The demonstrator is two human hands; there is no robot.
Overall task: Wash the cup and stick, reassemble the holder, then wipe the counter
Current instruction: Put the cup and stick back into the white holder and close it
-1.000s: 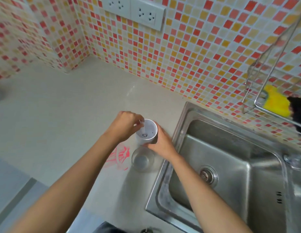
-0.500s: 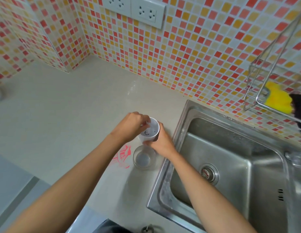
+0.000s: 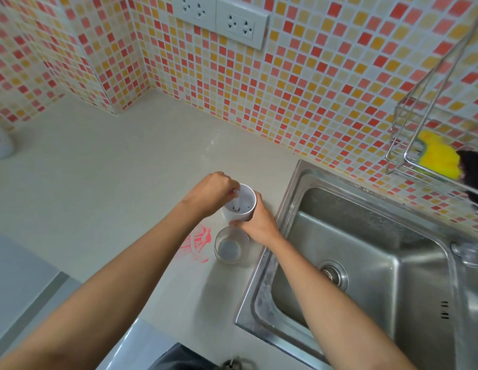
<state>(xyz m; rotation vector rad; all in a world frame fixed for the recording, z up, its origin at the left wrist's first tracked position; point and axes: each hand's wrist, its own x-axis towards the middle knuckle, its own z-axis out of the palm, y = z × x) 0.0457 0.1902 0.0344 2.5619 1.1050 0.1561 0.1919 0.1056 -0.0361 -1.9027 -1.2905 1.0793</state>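
Slightly lower than a second ago, the stick (image 3: pixel 237 200) is dipping into the holder (image 3: pixel 232 215). Centre frame, the clear cup (image 3: pixel 230 247) is standing on the table (image 3: pixel 125 182) (beside a red smear (image 3: pixel 198 243)); just beyond, the right hand (image 3: pixel 255 222) is wrapping its grip round the holder, the left hand (image 3: pixel 214 192) pinching the stick.

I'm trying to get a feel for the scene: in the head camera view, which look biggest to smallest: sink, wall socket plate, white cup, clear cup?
1. sink
2. wall socket plate, though cut off at the top
3. white cup and clear cup: about alike, so unranked
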